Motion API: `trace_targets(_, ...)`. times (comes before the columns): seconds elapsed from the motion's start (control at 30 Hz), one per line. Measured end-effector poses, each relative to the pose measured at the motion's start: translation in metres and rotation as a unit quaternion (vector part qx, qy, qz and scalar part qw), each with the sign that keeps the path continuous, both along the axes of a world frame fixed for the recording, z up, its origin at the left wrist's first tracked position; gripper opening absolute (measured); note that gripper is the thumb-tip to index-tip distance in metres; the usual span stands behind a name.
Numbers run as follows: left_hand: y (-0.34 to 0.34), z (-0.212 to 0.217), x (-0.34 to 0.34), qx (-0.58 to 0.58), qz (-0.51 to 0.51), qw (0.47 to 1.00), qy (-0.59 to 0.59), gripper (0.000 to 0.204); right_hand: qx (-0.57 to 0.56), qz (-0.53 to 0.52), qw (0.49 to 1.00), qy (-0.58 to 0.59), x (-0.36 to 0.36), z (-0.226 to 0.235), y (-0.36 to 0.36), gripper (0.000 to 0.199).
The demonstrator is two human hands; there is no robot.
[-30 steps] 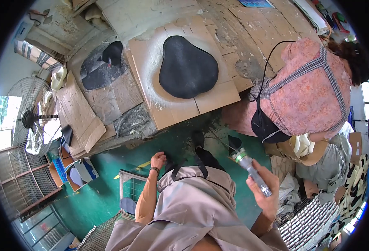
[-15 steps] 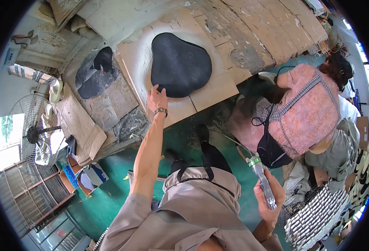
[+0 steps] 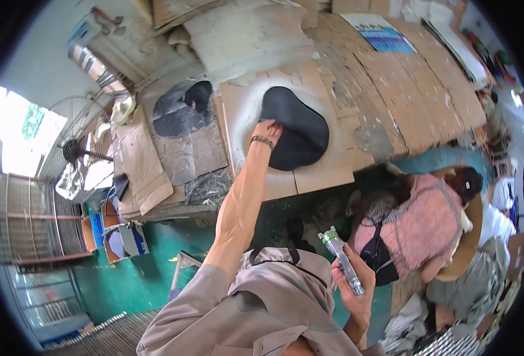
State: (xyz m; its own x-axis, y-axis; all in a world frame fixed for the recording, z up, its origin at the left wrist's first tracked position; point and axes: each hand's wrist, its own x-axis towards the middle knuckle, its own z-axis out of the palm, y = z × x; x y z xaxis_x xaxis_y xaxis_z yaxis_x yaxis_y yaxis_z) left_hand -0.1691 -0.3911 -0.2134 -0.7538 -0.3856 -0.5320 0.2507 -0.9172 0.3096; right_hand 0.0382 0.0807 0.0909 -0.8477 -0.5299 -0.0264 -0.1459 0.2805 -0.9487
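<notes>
A thin black sheet, rounded and three-lobed (image 3: 300, 139), rests on a cardboard panel (image 3: 243, 98) dusted white around it. The fingers of my left hand (image 3: 267, 132) are pinched on its left edge, and a crease runs across the sheet from there. My right hand (image 3: 357, 279), held low in front of my body on the right, grips a silver tool with a green collar (image 3: 346, 267). It resembles a spray gun, but its exact kind is not plain. Its green end points up and left, away from the sheet.
Left of the panel lies a dark, glossy patch (image 3: 170, 118) with a small black piece (image 3: 198, 95) on it. A wire fan (image 3: 72, 149) stands at the far left. On the right, a person in a pink patterned top (image 3: 425, 222) bends beside the cardboard-covered bench (image 3: 416, 113).
My left hand has shifted from the sheet's near-left edge further up its left side, and a crease has appeared. The view has turned, and the co-worker leans lower.
</notes>
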Motion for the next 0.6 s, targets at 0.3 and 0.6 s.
trace_targets(0.3, -0.018, 0.216, 0.027, -0.076, 0.065, 0.977, 0.190, 0.007, -0.031, 0.104, 0.993, -0.052, -0.002, -0.003, -0.057, 0.045)
trace_targets(0.6, 0.013, 0.270, 0.324, -0.144, 0.310, 0.891, 0.298, 0.045, 0.017, 0.289, 0.952, -0.104, 0.026, -0.004, -0.133, 0.048)
